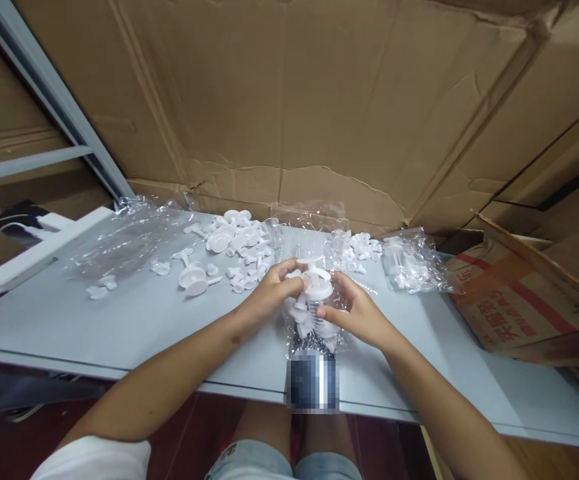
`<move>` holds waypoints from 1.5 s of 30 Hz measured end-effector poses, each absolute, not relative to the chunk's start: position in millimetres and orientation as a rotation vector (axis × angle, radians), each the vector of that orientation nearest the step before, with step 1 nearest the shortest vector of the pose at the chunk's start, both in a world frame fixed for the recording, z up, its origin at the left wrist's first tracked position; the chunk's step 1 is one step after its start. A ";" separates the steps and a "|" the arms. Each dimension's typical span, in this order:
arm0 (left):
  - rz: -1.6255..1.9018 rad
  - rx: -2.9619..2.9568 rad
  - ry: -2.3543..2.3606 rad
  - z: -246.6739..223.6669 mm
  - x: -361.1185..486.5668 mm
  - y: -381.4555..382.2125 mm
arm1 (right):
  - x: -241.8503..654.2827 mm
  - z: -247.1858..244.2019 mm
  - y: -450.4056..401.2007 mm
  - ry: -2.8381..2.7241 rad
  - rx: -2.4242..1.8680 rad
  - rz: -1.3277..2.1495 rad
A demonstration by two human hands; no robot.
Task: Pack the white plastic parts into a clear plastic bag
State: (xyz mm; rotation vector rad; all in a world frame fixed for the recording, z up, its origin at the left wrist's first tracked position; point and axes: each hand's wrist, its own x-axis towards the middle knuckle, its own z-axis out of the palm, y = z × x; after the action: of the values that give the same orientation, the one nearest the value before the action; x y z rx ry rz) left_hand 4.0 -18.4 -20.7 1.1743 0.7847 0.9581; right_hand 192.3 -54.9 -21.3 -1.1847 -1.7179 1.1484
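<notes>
Both hands (314,300) meet, fingers (332,312) curled (seemingly gripping).

Bare table (134,330) lies in the lower left of the frame, from the near edge up to the left forearm, and a hand could pass there freely. Another open strip runs along the lower right, between the right forearm and the printed carton (514,307) that closes off the right end. The middle band is cluttered: loose white plastic parts (237,250) spread across the upper centre, empty clear bags (129,233) lie to their left, and a filled bag (412,263) sits at centre right. A cardboard wall (319,107) blocks everything behind the table, and a white bar (44,247) borders the left corner.
</notes>
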 end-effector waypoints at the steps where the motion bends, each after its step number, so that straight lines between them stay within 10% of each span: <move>1: 0.962 1.179 0.786 -21.6 4.5 -17.9 | 189.6 -21.7 -56.6 -1.727 -1.201 1.116; 25: 0.906 1.141 0.691 -12.5 0.8 -15.9 | 187.2 -17.4 -62.2 -1.601 -1.194 1.224; 45: 0.981 1.140 0.461 -22.8 5.5 -17.8 | 191.2 -8.7 -67.5 -1.519 -1.141 0.583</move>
State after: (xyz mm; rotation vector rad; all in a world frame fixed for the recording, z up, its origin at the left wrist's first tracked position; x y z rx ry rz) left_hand 5.5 -17.8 -22.8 1.1400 0.4612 0.9809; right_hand 191.2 -67.5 -8.7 -1.1406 -1.5188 0.5828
